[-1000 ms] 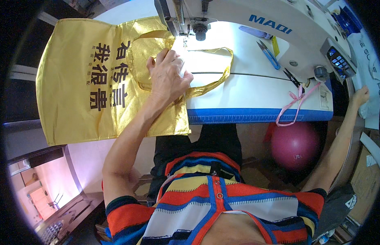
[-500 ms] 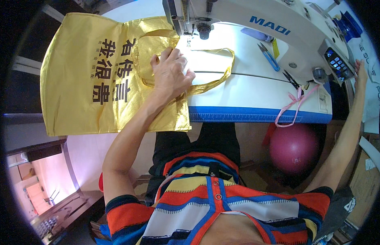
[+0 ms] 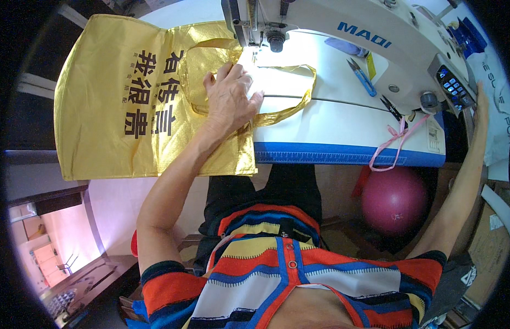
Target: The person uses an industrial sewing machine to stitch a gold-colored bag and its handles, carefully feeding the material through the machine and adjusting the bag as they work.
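Observation:
A gold tote bag (image 3: 110,104) with dark printed characters lies spread at the sewing bed's left end, its left part past the table. My left hand (image 3: 231,98) presses on it from above, fingers bent and apart, thumb out toward the gold strap (image 3: 296,107). That strap loops rightward over the white bed. Just beyond my fingertips are the needle and presser foot area (image 3: 255,54) of a white sewing machine (image 3: 342,16), under a bright lamp. My right hand (image 3: 481,101) reaches to the machine's far right end, beside the control panel (image 3: 453,86); its fingers are mostly hidden there.
Blue-handled snips (image 3: 363,79), dark scissors (image 3: 394,109) and a pink ribbon (image 3: 394,143) lie on the bed's right side. A blue ruled edge (image 3: 321,154) runs along its front. Below hangs a pink ball (image 3: 394,200); cardboard (image 3: 488,252) stands at the right.
My right hand has shifted slightly down and inward behind the control panel's edge. My left hand and the bag keep practically the same place.

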The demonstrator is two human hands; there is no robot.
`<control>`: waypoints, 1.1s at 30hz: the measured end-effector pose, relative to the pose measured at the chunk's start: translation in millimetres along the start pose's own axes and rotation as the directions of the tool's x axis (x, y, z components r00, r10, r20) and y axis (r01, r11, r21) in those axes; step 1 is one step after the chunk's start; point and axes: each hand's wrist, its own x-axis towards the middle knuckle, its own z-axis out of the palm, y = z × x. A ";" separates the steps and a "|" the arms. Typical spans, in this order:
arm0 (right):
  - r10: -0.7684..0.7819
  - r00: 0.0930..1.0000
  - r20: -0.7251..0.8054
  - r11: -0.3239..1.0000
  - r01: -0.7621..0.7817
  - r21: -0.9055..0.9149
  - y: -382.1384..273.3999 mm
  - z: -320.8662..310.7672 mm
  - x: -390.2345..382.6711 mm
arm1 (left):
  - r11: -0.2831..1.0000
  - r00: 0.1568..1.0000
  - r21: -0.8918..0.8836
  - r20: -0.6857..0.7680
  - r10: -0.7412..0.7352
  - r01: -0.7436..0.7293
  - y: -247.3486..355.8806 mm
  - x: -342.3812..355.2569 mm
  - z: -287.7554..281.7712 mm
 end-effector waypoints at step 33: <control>0.197 0.964 0.176 0.946 -0.234 0.226 95.0 -19.4 102.1 | 0.984 0.990 0.166 -0.113 0.084 -0.064 14.4 -15.2 13.5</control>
